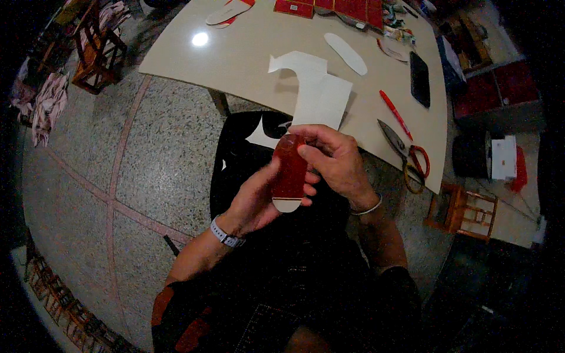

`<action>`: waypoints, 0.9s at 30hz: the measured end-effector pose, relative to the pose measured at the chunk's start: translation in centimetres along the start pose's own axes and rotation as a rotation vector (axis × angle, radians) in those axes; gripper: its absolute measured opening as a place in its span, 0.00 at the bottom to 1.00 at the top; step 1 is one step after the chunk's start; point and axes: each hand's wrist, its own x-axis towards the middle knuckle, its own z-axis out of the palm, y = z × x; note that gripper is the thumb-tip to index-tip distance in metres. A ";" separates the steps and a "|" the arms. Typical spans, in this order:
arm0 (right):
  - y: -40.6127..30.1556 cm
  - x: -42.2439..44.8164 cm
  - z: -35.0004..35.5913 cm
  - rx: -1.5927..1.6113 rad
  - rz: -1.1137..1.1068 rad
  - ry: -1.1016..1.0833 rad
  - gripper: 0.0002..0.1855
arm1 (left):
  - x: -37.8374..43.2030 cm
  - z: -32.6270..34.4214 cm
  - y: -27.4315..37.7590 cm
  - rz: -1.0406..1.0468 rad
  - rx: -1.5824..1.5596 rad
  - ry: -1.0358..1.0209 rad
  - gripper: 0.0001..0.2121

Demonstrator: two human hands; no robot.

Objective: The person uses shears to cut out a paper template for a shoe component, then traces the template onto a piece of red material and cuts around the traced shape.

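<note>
A red sole-shaped piece point(291, 172) with a pale rounded end lies across my left hand point(254, 198), whose thumb rests along its left edge and whose fingers curl behind it. My right hand point(337, 152) pinches its upper right edge between thumb and forefinger. Just past the hands, a cut white sheet point(324, 97), curved on its left side, overhangs the front edge of the table point(247, 57). White scraps point(263, 134) lie below it over dark cloth at my lap. To the right are scissors point(401, 148) with red and yellowish handles and a red pen point(396, 114).
Farther back on the table are a white sole-shaped cutout point(346, 54), a dark phone point(419, 79), insoles point(229, 13) and red boxes point(293, 8). Wooden stools stand on the floor at left point(95, 57) and right point(463, 207).
</note>
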 end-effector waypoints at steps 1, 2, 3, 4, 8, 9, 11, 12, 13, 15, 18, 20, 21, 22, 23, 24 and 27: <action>0.2 0.0 -0.1 -0.038 -0.054 0.001 0.15 | 0.0 0.0 0.0 -0.004 0.104 0.036 0.23; 0.4 0.1 -0.1 -0.036 -0.053 0.003 0.15 | -0.1 0.1 0.0 -0.007 0.105 0.036 0.23; 0.5 0.2 -0.1 -0.032 -0.065 -0.006 0.15 | -0.2 0.2 0.1 -0.013 0.132 0.076 0.22; 0.6 0.3 -0.1 -0.028 -0.077 -0.016 0.16 | -0.3 0.4 0.2 -0.020 0.159 0.115 0.21; 0.2 0.4 -0.3 -0.015 -0.056 -0.011 0.16 | -0.2 0.9 0.4 -0.030 0.178 0.132 0.21; 0.1 0.4 -0.4 -0.052 -0.068 -0.016 0.16 | -0.1 1.0 0.4 -0.030 0.187 0.134 0.21; 0.2 0.3 -0.4 -0.088 -0.079 -0.014 0.16 | -0.1 1.0 0.4 -0.036 0.196 0.134 0.21; 0.4 0.3 -0.4 -0.073 -0.082 -0.008 0.16 | -0.1 1.0 0.3 -0.032 0.186 0.124 0.21; 0.6 0.2 -0.3 -0.058 -0.086 -0.003 0.16 | -0.1 1.0 0.2 -0.027 0.175 0.115 0.21; 0.7 0.2 -0.1 -0.043 -0.107 0.009 0.16 | -0.2 1.0 0.2 -0.036 0.182 0.122 0.21; 0.4 0.2 0.0 -0.035 -0.120 0.014 0.15 | -0.4 1.0 0.4 -0.046 0.206 0.136 0.21; 0.1 0.1 -0.2 -0.043 -0.112 0.012 0.15 | -0.5 1.0 0.5 -0.052 0.223 0.140 0.21; 0.0 0.0 -0.4 -0.010 -0.061 -0.013 0.15 | -0.5 1.0 0.5 -0.052 0.209 0.128 0.21; -0.1 -0.1 -0.6 0.023 -0.011 -0.039 0.16 | -0.5 1.0 0.5 -0.051 0.195 0.117 0.21; 0.1 -0.1 -0.7 0.022 -0.012 -0.038 0.16 | -0.5 1.0 0.5 -0.052 0.196 0.115 0.21; 0.5 0.0 -0.8 0.064 -0.033 -0.041 0.17 | -0.4 1.0 0.4 -0.059 0.197 0.119 0.21; 0.9 0.0 -0.5 0.144 -0.089 -0.011 0.18 | -0.5 1.0 0.3 -0.058 0.207 0.119 0.21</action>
